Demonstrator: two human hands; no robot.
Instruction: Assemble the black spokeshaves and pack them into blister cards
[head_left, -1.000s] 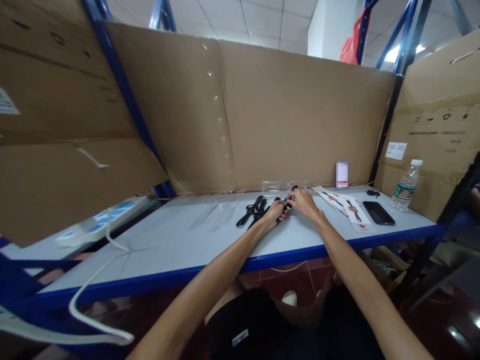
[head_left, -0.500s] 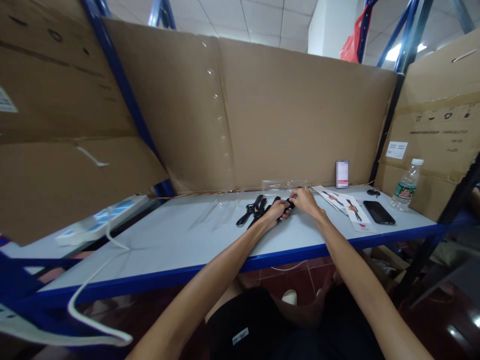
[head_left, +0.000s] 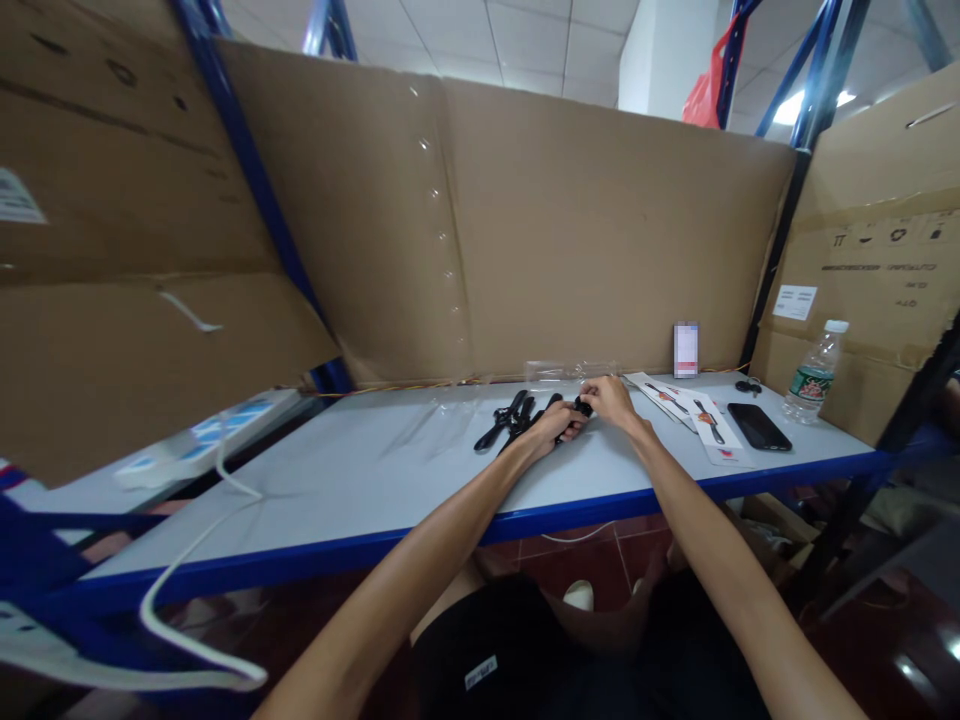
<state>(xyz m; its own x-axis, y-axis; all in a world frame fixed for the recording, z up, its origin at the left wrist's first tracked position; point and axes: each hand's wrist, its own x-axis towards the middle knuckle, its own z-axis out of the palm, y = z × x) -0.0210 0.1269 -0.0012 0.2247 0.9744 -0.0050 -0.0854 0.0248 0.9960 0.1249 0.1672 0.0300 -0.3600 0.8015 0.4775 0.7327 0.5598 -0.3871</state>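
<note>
"How far along is it, from where you're standing?"

"Midway through a single piece, I'd judge. The left hand is curled around a black tool, and the right hand pinches its far end between the fingertips. They're so close together that most of it is covered."

"Where is that, on the surface?"

"Right of the middle, nearer the back edge than the front edge. Whether it rests there or is held just above, I can't tell."

"And the other black tools?"

"They lie just left of the left hand, close together, aslant to the front edge. The left hand and forearm hide part of the group, so I can't count them, nor say whether they're finished or waiting."

"Is anything plainly done?"

"Not that I can see. The clear plastic along the back edge shows no tool inside it, and the printed cards, towards the right edge, lie apart from the tools."

"So what's left?"

"At least the work at that far end, by my reckoning, since both hands are busy with it. Beyond that, I couldn't say."
</note>
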